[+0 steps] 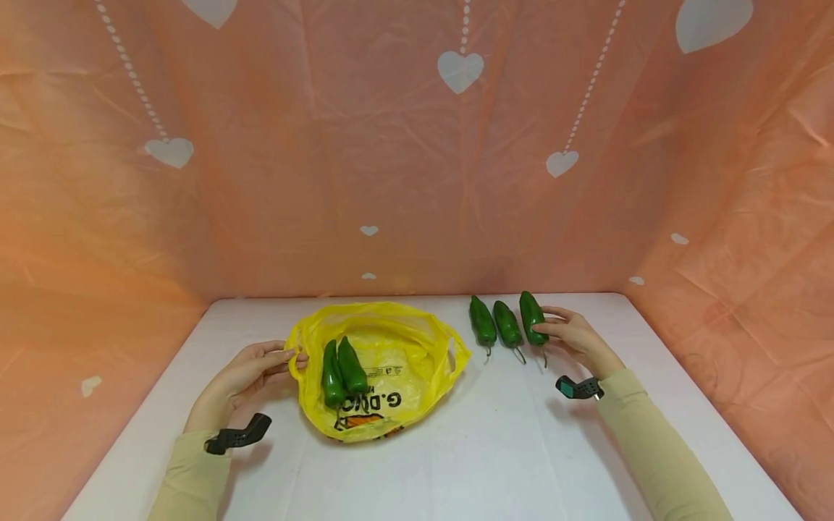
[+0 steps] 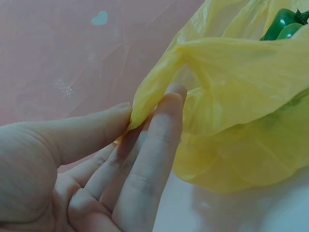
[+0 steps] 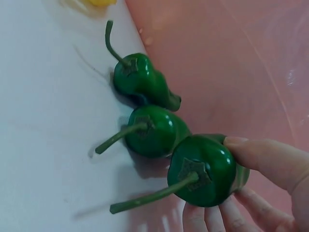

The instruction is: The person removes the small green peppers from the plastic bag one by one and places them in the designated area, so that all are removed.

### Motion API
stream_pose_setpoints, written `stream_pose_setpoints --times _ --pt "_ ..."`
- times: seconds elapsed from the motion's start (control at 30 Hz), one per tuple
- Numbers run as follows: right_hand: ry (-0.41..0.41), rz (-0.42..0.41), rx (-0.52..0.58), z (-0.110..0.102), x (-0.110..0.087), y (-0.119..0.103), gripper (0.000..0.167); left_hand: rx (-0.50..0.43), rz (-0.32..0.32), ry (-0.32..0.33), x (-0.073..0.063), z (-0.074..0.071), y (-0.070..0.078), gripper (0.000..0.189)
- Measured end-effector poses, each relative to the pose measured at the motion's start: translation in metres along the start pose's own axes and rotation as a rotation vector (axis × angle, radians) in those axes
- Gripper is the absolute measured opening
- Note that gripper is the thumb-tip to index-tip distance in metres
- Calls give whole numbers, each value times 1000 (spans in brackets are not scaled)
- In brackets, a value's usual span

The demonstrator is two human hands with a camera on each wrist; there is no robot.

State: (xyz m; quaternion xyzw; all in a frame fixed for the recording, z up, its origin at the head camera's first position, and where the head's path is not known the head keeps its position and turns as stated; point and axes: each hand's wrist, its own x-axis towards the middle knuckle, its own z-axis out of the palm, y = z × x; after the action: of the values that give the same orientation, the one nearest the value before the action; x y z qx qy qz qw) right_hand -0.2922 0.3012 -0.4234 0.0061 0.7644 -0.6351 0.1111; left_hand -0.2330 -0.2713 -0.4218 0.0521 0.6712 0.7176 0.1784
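Head view: I note the left hand (image 1: 255,367), lower left, pinching a yellow bag (image 1: 420,380) at lower centre, two green peppers (image 1: 352,367) inside; the right hand (image 1: 575,336), right of centre, grips another pepper (image 1: 531,315) beside two others (image 1: 483,323) on the counter (image 1: 482,456). Left wrist view: pinch confirmed, left of centre. Right wrist view: gripped pepper, lower right.

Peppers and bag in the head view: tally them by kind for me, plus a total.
Yellow bag: 1, its handle pinched by the left hand
Green peppers: 5 (2 inside the bag, 1 in the grip of the right hand, 2 beside that one)
Total: 6
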Motion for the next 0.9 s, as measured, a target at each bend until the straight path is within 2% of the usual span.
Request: stream_pose_setpoints --times 0.13,0.37,0.53,0.9 --pt "6 12 -8 -2 3 2 69 9 1 -9 -1 0 0 47" --pt "25 64 -95 -4 10 6 72 46 -6 17 0 1 1 45" --pt "29 70 -102 -4 12 8 71 53 11 11 0 2 2 45" --pt "26 75 -117 -1 15 10 67 74 -3 25 -2 0 2 52"
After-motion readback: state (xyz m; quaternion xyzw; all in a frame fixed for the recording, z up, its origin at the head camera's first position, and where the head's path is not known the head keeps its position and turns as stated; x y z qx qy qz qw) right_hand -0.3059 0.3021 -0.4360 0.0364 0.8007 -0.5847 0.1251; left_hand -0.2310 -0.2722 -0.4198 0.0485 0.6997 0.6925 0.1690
